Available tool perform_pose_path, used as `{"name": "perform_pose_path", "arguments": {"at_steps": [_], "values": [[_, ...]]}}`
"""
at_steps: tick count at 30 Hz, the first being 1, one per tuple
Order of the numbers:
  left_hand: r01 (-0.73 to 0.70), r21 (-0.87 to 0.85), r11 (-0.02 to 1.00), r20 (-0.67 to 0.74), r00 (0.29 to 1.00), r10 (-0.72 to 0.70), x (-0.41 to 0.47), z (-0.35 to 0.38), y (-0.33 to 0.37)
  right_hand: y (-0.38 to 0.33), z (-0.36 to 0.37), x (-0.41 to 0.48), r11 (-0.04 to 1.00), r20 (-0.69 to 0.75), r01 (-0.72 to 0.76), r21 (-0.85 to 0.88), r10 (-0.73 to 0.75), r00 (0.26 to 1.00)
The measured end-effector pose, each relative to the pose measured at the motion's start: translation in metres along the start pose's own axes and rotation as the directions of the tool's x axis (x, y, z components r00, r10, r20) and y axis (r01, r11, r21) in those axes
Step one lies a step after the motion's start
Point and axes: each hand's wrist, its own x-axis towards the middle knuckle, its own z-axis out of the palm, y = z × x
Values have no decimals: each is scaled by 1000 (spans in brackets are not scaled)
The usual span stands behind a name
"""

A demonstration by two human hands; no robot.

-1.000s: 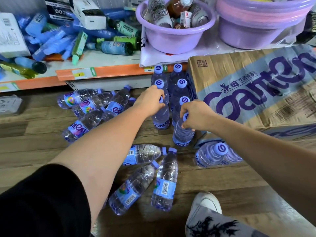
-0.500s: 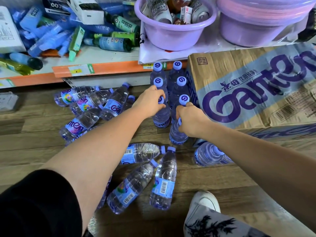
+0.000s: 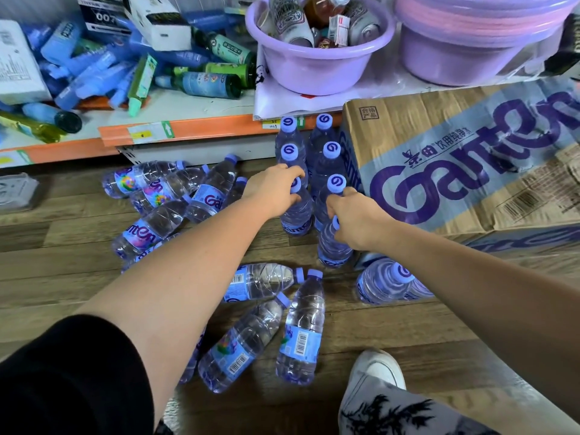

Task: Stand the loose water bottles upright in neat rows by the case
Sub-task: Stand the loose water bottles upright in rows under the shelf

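As before, the left hand [image 3: 274, 191] grips one upright bottle [image 3: 296, 215] by its top and the right hand [image 3: 357, 221] grips a second bottle [image 3: 332, 249] beside the case [image 3: 439, 158].

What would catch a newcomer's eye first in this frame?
The left hand and right hand each grip the top of an upright bottle at the near end of two rows beside the printed cardboard case. Loose bottles lie scattered on the wooden floor, left and nearer.

left grip [image 3: 273, 190] — curled, arm outstretched | right grip [image 3: 357, 219] — curled, arm outstretched
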Motion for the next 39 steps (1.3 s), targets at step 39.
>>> {"name": "perform_pose_path", "arguments": {"at_steps": [39], "values": [[-133, 161, 978, 374, 925, 64, -67, -5, -61, -38, 111, 14, 642, 490, 604, -472, -379, 785]]}}
